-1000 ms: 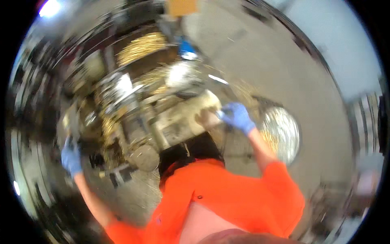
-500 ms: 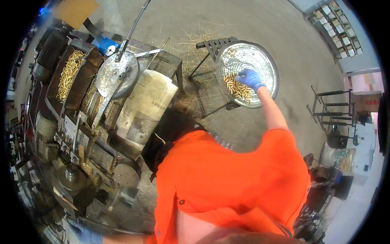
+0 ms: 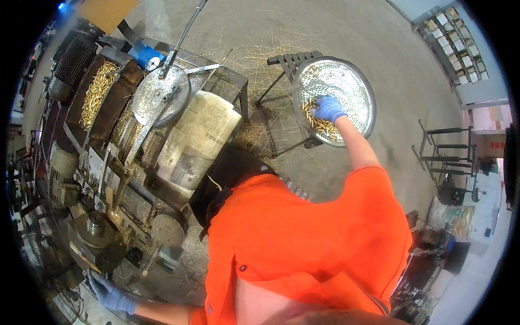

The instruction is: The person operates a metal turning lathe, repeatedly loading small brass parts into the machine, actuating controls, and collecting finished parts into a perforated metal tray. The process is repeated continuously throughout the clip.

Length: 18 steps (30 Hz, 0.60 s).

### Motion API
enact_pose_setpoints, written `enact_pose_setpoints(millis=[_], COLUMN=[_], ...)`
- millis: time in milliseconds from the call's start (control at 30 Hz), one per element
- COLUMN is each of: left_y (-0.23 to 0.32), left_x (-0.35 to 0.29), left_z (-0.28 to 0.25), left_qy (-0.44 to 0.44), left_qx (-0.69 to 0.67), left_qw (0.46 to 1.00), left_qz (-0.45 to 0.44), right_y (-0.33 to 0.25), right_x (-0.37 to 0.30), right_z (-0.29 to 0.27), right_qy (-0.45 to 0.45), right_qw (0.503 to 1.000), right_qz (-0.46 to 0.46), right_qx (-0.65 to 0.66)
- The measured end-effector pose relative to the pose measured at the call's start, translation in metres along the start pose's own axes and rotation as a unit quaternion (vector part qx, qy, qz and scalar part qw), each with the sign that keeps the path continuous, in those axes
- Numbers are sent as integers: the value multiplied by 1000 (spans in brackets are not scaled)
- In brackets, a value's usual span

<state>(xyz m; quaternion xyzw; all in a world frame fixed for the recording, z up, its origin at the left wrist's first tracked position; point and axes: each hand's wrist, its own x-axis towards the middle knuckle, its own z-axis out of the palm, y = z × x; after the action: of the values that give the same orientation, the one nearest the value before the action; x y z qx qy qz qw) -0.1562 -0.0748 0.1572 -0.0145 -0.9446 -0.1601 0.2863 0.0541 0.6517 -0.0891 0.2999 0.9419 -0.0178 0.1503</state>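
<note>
My right hand (image 3: 329,109), in a blue glove, is at the left part of a round, pale metal tray (image 3: 346,86) dotted with holes or dimples. Its fingers curl down into a heap of small brass pieces (image 3: 324,128), slim and pointed like bullets. The fingertips are hidden, so what they grip cannot be seen. At the lower left, my left hand (image 3: 112,297), also gloved in blue, reaches out with fingers apart beside the machine's round spindle part (image 3: 95,225). Nothing shows in that hand.
The greasy machine (image 3: 138,187) fills the left side, with a disc (image 3: 161,97) and a bin of brass pieces (image 3: 97,93). Printed paper (image 3: 197,143) drapes over its edge. A dark slatted stand (image 3: 295,60) supports the tray. Black metal racks (image 3: 447,146) stand at right.
My right hand's fingers have dipped and curled into the brass heap. My left hand has come further up into sight beside the machine. The whole view has shifted slightly.
</note>
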Motion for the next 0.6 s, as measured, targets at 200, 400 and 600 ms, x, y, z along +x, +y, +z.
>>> enact_pose_setpoints(millis=[200,400,600], left_y=[20,40,96], left_x=[-4,-27,-35], left_z=[1,-25,37], left_qy=[-23,-52,-187], left_qx=[-19,-187,-301], left_qw=[999,974,931], left_qz=[-38,-117,-93], right_y=[2,-17,-197], right_x=[12,-8,-37], right_z=[4,-38,-129], right_qy=[-32,100,180], right_qw=[999,981,890], right_qz=[2,-7,-329], right_qx=[-37,168,258])
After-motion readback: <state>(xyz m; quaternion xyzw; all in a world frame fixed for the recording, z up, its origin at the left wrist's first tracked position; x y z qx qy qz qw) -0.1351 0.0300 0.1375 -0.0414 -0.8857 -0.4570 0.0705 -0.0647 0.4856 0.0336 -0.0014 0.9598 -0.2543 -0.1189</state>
